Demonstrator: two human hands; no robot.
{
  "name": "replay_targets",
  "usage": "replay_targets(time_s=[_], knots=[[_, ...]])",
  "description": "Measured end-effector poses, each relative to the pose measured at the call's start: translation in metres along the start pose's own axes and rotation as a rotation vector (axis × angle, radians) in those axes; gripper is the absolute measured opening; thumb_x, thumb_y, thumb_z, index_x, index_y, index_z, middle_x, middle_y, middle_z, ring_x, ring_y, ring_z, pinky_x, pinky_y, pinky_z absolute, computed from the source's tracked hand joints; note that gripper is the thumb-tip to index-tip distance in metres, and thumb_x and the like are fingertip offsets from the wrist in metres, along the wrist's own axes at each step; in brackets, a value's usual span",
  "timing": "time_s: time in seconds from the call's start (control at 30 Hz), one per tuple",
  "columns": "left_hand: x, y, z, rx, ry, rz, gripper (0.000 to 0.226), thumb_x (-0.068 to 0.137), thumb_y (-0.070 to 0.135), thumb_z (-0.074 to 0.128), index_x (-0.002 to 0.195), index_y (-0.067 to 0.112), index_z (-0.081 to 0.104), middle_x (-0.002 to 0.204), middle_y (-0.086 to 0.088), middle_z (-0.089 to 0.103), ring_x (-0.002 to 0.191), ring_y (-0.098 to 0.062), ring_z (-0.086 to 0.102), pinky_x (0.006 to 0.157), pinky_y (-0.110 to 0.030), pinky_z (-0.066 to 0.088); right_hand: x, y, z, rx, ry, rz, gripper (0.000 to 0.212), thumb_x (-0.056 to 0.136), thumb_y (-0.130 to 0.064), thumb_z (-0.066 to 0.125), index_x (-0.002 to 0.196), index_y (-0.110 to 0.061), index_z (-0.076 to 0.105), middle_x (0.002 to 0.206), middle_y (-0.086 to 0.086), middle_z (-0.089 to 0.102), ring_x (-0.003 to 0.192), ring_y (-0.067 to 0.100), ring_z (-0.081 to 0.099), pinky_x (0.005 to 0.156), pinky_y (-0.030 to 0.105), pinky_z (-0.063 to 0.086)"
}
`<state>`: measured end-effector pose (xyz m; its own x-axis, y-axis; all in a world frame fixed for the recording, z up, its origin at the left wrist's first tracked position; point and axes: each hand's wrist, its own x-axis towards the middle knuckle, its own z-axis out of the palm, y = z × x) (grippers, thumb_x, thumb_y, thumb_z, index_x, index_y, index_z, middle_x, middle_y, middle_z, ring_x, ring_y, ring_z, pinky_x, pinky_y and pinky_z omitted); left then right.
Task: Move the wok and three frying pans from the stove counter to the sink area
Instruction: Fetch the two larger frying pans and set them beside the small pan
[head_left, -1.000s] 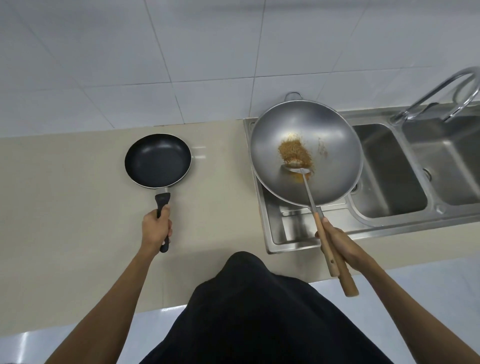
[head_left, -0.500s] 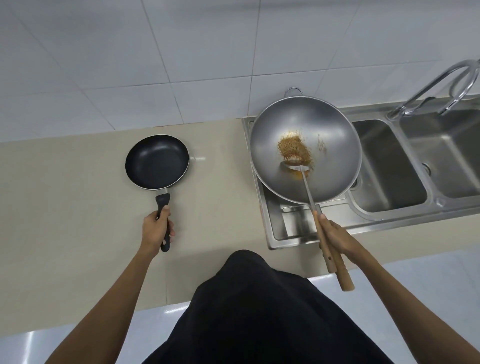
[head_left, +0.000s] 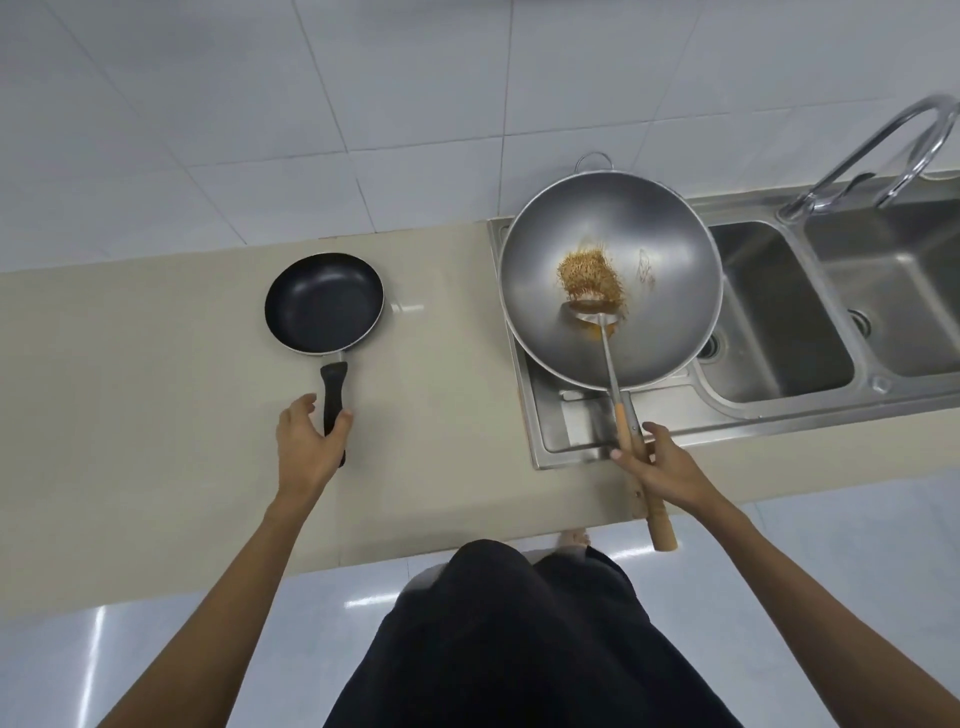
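The round steel wok (head_left: 613, 280) sits over the steel sink's (head_left: 779, 312) left drainboard, right hand (head_left: 660, 467) loosely grasping its wooden handles; the small black frying pan (head_left: 324, 304) rests mid-counter (head_left: 156, 389), left hand (head_left: 306, 441) opened around its handle.

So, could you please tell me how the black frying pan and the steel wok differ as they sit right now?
The frying pan is small, dark and empty; the wok is larger, bare grey metal, holding a golden scourer and a ladle. The frying pan sits on the beige counter; the wok sits over the sink drainboard. The frying pan's handle is black, the wok's wooden. Both are round, open side up.
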<state>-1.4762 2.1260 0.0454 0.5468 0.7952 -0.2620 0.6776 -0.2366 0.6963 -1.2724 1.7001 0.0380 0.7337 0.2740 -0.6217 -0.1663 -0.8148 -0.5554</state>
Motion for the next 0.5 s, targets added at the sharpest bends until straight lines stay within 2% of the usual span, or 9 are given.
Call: replay_targets(time_s=[0.1,0.27,0.37,0.5], knots=[[-0.016,0.010,0.004,0.093,-0.021,0.100,0.061,0.091,0.043,0.069,0.137,0.006,0.052,0.136,-0.015,0.054,0.132,-0.031,0.042,0.108,-0.044,0.040,-0.007,0.006,-0.002,0.033,0.003,-0.014,0.089,0.091,-0.054,0.068,0.158,-0.011,0.028,0.148,0.017,0.056,0.125,0.032,0.059,0.094,0.038,0.047],[-0.036,0.046,0.033,0.156,-0.101,0.268,0.058,0.091,0.041,0.071,0.137,0.009,0.055,0.140,-0.014,0.054,0.136,-0.030,0.041,0.112,-0.040,0.036,-0.014,0.021,-0.015,0.065,0.044,-0.044,0.077,0.096,-0.057,0.057,0.155,-0.013,0.036,0.146,0.016,0.058,0.121,0.025,0.059,0.096,0.036,0.045],[-0.045,0.075,0.057,0.225,-0.180,0.387,0.058,0.091,0.040,0.071,0.136,0.006,0.056,0.139,-0.014,0.057,0.134,-0.030,0.044,0.112,-0.040,0.035,-0.015,0.031,-0.028,0.060,0.079,-0.055,0.072,0.098,-0.056,0.055,0.154,-0.012,0.041,0.146,0.017,0.058,0.126,0.029,0.059,0.098,0.037,0.046],[-0.062,0.125,0.096,0.293,-0.276,0.555,0.062,0.090,0.045,0.068,0.136,0.006,0.057,0.135,-0.013,0.059,0.130,-0.031,0.047,0.111,-0.041,0.037,-0.014,0.052,-0.065,0.023,0.156,-0.075,0.069,0.100,-0.056,0.051,0.151,-0.009,0.045,0.149,0.019,0.054,0.132,0.034,0.055,0.108,0.046,0.046]])
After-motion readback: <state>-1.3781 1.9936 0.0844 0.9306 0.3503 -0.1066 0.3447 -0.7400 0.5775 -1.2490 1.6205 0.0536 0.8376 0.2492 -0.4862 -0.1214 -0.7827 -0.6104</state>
